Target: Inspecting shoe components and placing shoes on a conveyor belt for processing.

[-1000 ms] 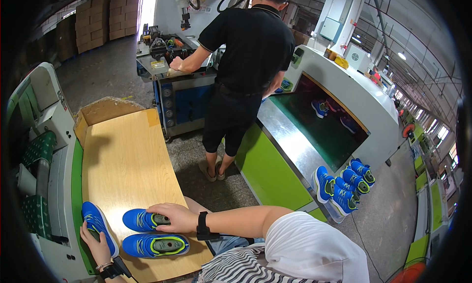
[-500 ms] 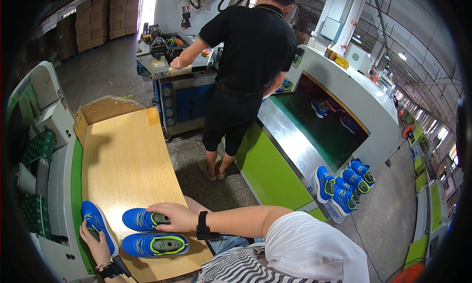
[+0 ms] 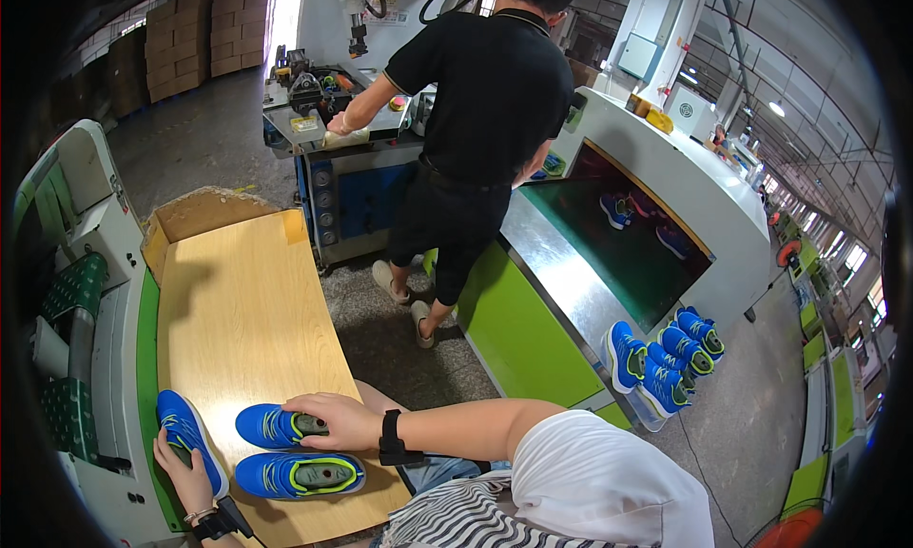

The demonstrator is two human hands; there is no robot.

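Note:
Three blue sneakers with lime-green linings lie on the wood-grain board near me. My left hand (image 3: 185,470) is closed round the leftmost sneaker (image 3: 183,417), which points away from me at the board's left edge. My right hand (image 3: 340,420) grips the heel and opening of a second sneaker (image 3: 266,425), whose toe points left. Just in front of my body, a third sneaker (image 3: 300,475) lies parallel to it, untouched, with its grey insole showing. A dark band circles each of my wrists.
The wooden board (image 3: 252,310) stretches away beside a white and green machine (image 3: 86,453). A person in black (image 3: 490,101) stands ahead at a workbench (image 3: 357,182). On the right, several blue sneakers (image 3: 666,362) sit by a conveyor (image 3: 556,253), with more inside its machine's opening.
The person in black has shifted their legs and feet, stepping with one foot back. My hands and the three sneakers on the board stay almost still.

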